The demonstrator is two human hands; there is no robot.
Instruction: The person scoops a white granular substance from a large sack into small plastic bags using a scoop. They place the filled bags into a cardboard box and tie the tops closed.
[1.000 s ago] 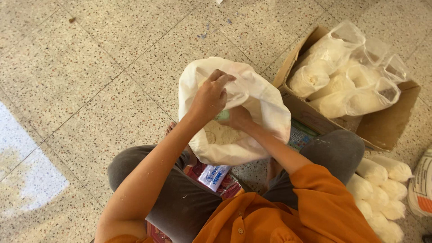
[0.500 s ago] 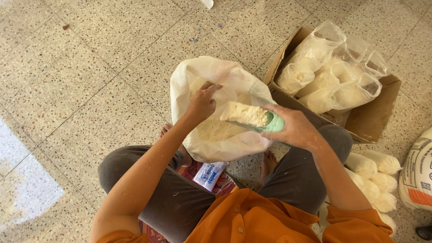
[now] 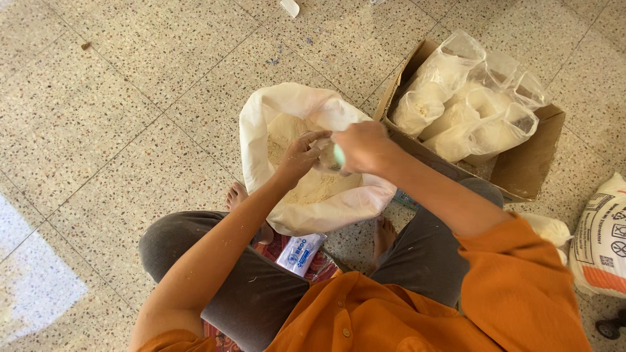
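Item 1, floor (image 3: 117,98): speckled terrazzo tiles, on which I see everything else resting.

Item 2, cardboard box (image 3: 528,163): open, upper right, packed with clear plastic bags (image 3: 456,111) of pale flour, their necks upright.

Item 3, large white sack (image 3: 261,124): mouth rolled open, standing on the floor between the seated person's knees, just beside the box. Inside lies a heap of off-white flour (image 3: 306,189).

Item 4, printed white sack (image 3: 603,234): at the right edge, partly cut off.

Item 5, small white packet (image 3: 298,253) with blue print: lying at the person's lap, below the large sack.

Item 6, right hand (image 3: 365,146): over the sack mouth, fingers clenched around a pale green scoop (image 3: 339,155), forearm reaching in from the lower right, orange sleeve at the elbow.

Item 7, left hand (image 3: 301,153): also over the sack mouth, fingers curled and pinching a small clear bag (image 3: 324,156) held against the scoop; forearm bare, dusted with flour, rising from the lower left.
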